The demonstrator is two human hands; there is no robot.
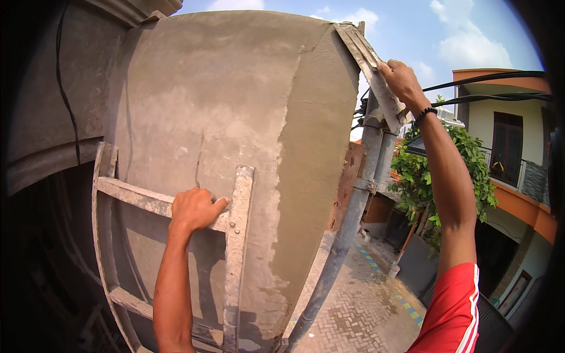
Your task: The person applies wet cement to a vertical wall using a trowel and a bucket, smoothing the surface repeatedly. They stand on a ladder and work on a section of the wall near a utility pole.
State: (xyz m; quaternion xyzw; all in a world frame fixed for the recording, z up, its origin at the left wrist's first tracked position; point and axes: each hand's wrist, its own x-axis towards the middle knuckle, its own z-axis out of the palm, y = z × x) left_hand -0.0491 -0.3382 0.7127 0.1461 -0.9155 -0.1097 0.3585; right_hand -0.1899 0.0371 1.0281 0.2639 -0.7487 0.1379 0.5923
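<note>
While I watch from afar, the left hand [197, 209] is curled over the upper rung of the ladder [236, 265], and the right hand [402, 81] grips the outer edge of a mortar-crusted board [382, 97] at the upper right edge of the plastered wall [235, 100]. I judge the board stiff, fairly light and gritty, best held midway along that edge.

Bright daylight is coming from above; sky [406, 35] is glowing, clouds [474, 44] going near-white. Ladder [238, 259] and left hand [197, 209] are casting dark shadows down the wall [235, 117]. Lower left is sinking into murky shade, hiding detail. Fisheye is bowing the outer edges; black vignette is eating the corners. Hands and wall are reading sharp.
</note>
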